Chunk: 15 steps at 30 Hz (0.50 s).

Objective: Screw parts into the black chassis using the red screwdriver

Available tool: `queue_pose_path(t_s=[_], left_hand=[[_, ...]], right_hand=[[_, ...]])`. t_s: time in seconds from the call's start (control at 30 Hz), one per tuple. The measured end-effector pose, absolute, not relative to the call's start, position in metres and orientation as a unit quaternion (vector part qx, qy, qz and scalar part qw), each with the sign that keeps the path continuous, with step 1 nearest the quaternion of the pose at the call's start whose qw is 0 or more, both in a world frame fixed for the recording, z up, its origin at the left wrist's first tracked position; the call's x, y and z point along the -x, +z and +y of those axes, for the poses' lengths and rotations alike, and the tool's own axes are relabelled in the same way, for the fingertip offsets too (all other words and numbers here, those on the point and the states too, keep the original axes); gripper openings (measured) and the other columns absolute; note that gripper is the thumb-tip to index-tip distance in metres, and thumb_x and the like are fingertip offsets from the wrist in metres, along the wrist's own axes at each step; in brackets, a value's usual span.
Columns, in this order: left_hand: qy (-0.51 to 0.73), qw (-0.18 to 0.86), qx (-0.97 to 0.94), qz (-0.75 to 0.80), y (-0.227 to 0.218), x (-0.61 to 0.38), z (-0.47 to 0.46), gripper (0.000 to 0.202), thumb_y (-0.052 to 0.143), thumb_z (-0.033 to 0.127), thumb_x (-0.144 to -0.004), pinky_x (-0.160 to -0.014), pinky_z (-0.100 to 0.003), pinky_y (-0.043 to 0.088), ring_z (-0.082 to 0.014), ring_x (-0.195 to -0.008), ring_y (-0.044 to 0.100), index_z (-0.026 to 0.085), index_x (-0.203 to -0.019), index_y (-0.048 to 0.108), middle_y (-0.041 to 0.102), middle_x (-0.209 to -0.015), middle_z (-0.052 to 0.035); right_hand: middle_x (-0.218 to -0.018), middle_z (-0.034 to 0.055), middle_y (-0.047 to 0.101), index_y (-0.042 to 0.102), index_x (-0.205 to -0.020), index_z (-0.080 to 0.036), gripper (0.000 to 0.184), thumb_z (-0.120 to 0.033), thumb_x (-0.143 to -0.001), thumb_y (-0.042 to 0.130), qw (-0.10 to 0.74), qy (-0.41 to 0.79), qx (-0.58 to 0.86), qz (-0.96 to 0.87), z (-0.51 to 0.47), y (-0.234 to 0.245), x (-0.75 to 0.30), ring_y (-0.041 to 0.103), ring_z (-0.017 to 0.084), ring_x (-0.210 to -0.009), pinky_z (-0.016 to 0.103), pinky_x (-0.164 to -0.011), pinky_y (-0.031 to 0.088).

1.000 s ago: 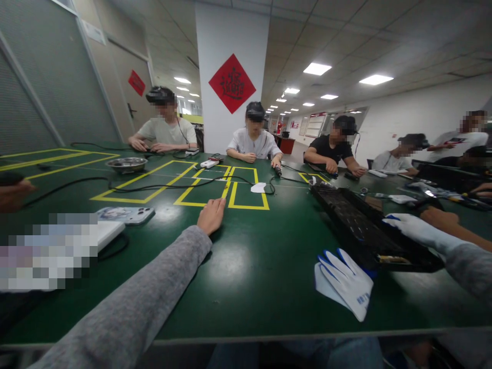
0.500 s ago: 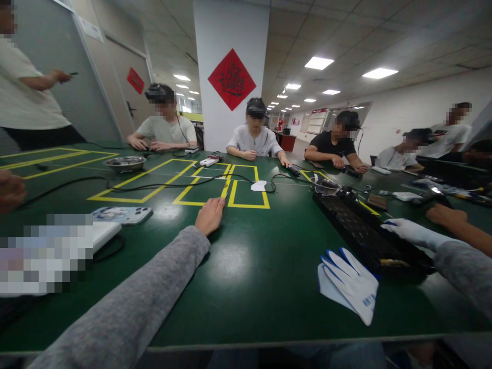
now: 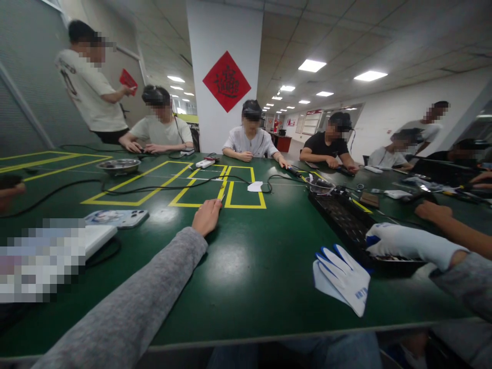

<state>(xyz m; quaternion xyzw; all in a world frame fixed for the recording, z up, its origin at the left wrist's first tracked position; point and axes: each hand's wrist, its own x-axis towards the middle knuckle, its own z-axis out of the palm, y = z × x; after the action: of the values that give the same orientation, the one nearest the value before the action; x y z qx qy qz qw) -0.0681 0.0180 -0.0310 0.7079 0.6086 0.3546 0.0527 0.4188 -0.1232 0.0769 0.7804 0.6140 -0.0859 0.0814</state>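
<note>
My bare left hand (image 3: 206,216) rests on the green table beside the yellow tape, its fingers closed. A thin tip shows past the fingertips, too small to name. My right hand (image 3: 400,241), in a white glove with blue fingertips, reaches into the near end of a long black tray (image 3: 338,218). Its fingers are bent down among small items there and look closed; what they grip, if anything, is hidden. A pair of white and blue work gloves (image 3: 344,279) lies on the table to the left of that hand.
A phone (image 3: 119,219) and a white box (image 3: 102,238) lie at left. Beyond are a metal bowl (image 3: 119,165), a black cable (image 3: 161,188) and a white scrap (image 3: 255,186). Several people sit around the table; a neighbour's hand (image 3: 432,211) is close at right.
My right hand has moved left and down, deeper into the black tray, over its near end. My left hand stays in place. A standing person at left has come more into view.
</note>
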Motion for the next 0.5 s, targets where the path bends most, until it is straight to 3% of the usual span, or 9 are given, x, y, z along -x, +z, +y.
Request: queue_pose_path(t_s=[0.3,0.5], left_hand=[[0.358,0.056,-0.697,0.619,-0.03,0.068,0.017,0.053,0.014,0.047,-0.091,-0.091,-0.034,0.038,-0.0211,-0.105,0.051,0.018,-0.113,0.052,0.056,-0.113,-0.0105],[0.362,0.058,-0.686,0.629,-0.031,0.067,0.018,0.052,0.017,0.048,-0.09,-0.091,-0.036,0.037,-0.0222,-0.109,0.05,0.018,-0.119,0.048,0.055,-0.117,-0.0111]], right_hand=[[-0.088,0.0084,0.064,0.066,-0.081,-0.024,0.029,-0.038,-0.056,0.069,0.084,-0.077,-0.778,0.618,-0.115,0.069,-0.426,0.059,0.02,-0.07,0.031,-0.065,0.041],[-0.077,0.0089,0.065,0.066,-0.074,-0.022,0.025,-0.033,-0.052,0.072,0.084,-0.089,-0.764,0.633,-0.111,0.068,-0.421,0.058,0.019,-0.061,0.031,-0.061,0.04]])
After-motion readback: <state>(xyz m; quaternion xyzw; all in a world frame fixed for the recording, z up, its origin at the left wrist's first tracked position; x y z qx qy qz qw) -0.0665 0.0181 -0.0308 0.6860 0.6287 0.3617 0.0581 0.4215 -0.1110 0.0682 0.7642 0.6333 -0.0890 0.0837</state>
